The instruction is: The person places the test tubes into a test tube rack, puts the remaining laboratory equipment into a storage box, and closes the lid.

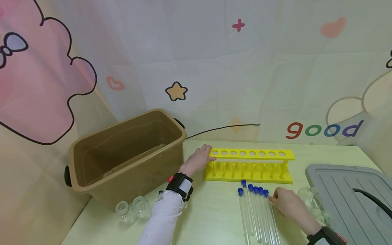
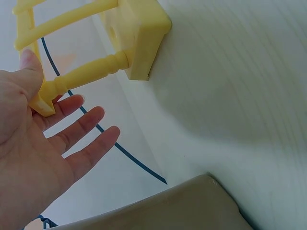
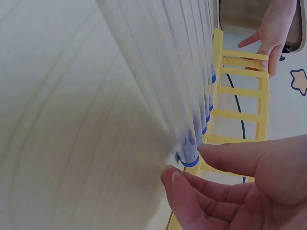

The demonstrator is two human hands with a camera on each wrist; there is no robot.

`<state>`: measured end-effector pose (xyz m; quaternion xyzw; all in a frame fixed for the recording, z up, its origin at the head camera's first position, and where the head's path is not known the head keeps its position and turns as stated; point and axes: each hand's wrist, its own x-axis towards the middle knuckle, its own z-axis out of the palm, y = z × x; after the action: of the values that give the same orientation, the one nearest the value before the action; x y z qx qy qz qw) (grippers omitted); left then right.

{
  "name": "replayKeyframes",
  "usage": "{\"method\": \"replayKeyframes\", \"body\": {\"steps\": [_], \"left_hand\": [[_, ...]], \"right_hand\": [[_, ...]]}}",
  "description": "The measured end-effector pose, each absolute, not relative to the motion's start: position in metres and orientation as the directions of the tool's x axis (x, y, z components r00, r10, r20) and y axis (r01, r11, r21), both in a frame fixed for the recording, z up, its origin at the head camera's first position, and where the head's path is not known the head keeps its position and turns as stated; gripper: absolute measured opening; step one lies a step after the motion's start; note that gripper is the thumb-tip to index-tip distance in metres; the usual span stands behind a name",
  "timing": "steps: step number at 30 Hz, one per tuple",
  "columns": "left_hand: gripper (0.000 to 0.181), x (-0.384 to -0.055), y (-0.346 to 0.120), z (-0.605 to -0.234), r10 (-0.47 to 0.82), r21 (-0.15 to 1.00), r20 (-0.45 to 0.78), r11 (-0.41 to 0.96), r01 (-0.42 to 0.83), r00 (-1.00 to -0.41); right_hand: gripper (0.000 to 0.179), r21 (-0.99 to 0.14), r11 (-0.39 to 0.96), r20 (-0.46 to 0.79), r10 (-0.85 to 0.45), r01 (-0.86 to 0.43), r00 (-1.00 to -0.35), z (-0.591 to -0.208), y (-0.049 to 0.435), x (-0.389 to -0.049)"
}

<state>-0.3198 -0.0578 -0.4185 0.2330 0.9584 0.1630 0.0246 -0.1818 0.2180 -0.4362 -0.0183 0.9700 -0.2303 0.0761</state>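
Note:
My left hand [image 1: 199,159] grips the left end of the yellow test tube rack [image 1: 249,173], thumb and index finger on the upper rail and the other fingers spread. The rack stands upright, with vacant holes along its top. Several clear test tubes [image 1: 258,217] with blue caps lie side by side in front of it. At the rightmost tube, my right hand [image 1: 288,204] holds thumb and index finger apart beside the blue cap [image 3: 190,161]. In the right wrist view a gap shows between these fingertips; firm contact with the cap is not visible.
A brown plastic bin [image 1: 131,163] stands at the left, with two small glass bottles [image 1: 133,211] before it. More glassware [image 1: 315,204] sits beyond my right hand, beside a grey lid [image 1: 346,190] with a black handle. A printed curtain [image 1: 214,85] hangs behind the table.

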Motion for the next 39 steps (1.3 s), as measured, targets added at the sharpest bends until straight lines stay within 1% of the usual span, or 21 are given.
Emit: {"method": "replayKeyframes", "body": {"steps": [8,16,22,26,30,33,37,39], "left_hand": [[0.048,-0.317,-0.058,-0.416,0.449,0.341,0.025,0.836,0.429,-0.893],[0.048,-0.317,-0.058,-0.418,0.447,0.353,0.019,0.834,0.424,-0.894],[0.049,-0.318,-0.058,-0.419,0.45,0.362,0.015,0.83,0.424,-0.893],[0.049,-0.318,-0.059,-0.42,0.458,0.357,0.018,0.828,0.433,-0.889],[0.049,-0.319,-0.06,-0.421,0.465,0.36,0.02,0.822,0.441,-0.885],[0.05,-0.32,-0.061,-0.421,0.465,0.369,0.012,0.821,0.437,-0.885],[0.05,-0.321,-0.06,-0.422,0.468,0.373,-0.002,0.821,0.433,-0.884],[0.051,-0.321,-0.06,-0.422,0.469,0.372,-0.005,0.82,0.434,-0.883]], "right_hand": [[0.021,-0.437,0.899,-0.155,-0.045,0.028,-0.987,-0.438,0.214,-0.185],[0.025,-0.424,0.905,-0.128,-0.045,0.014,-0.991,-0.441,0.216,-0.188],[0.033,-0.41,0.911,-0.119,-0.016,0.034,-0.993,-0.442,0.217,-0.189],[0.038,-0.428,0.902,-0.125,0.004,0.057,-0.992,-0.44,0.217,-0.187],[0.04,-0.456,0.889,-0.082,0.011,0.048,-0.997,-0.434,0.217,-0.186],[0.036,-0.467,0.883,-0.032,0.02,0.033,-0.999,-0.427,0.217,-0.185],[0.022,-0.484,0.875,0.041,0.041,0.016,-0.998,-0.414,0.216,-0.183],[0.02,-0.494,0.869,0.089,0.042,-0.008,-0.995,-0.405,0.215,-0.183]]}}
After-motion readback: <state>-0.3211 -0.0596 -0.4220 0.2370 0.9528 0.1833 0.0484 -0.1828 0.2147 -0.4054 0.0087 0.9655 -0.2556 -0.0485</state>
